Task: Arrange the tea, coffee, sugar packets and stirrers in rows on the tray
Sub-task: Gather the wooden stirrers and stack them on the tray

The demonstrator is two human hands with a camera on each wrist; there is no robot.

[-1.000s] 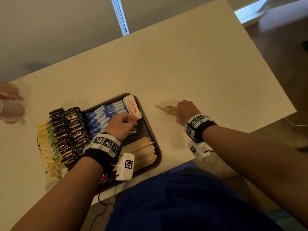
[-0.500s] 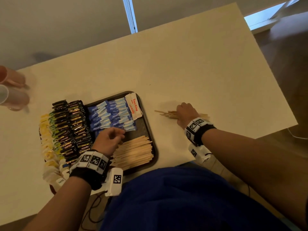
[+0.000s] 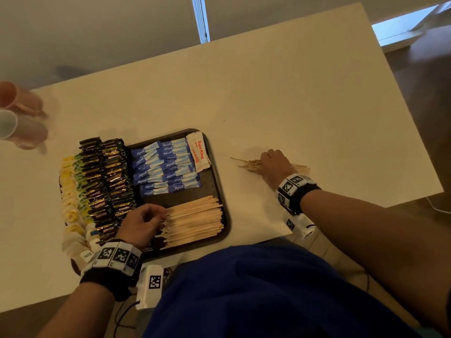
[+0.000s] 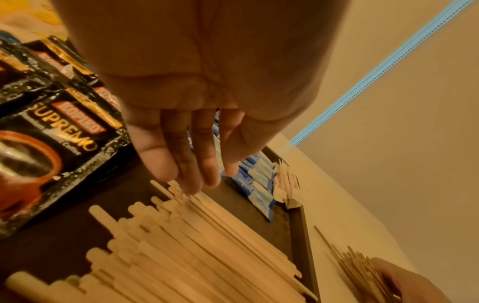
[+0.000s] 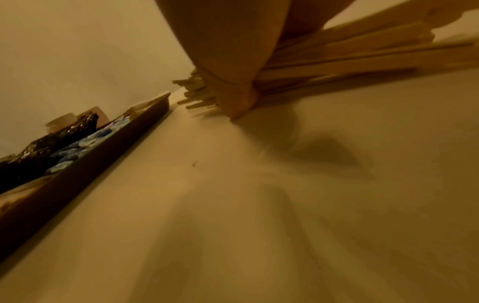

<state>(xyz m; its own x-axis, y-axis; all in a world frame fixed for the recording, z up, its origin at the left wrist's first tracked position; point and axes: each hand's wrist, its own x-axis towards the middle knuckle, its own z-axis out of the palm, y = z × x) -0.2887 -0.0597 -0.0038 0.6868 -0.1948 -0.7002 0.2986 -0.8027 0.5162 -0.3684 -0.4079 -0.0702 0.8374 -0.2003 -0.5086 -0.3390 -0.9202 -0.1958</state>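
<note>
A dark brown tray holds rows of yellow tea packets, black coffee packets, blue sugar packets, white packets and wooden stirrers. My left hand is at the left ends of the tray's stirrers. Its fingertips are fairly straight, touch those ends and hold nothing. My right hand lies on the table right of the tray and grips a loose bundle of stirrers. The thumb curls round that bundle.
Two cups lie on their sides at the table's far left edge. The cream table stretches beyond and right of the tray. Its near edge runs just under the tray, against my blue clothing.
My left hand has drawn back from the blue sugar packets to the near row of stirrers on the tray. My right hand has stayed on the bundle on the table.
</note>
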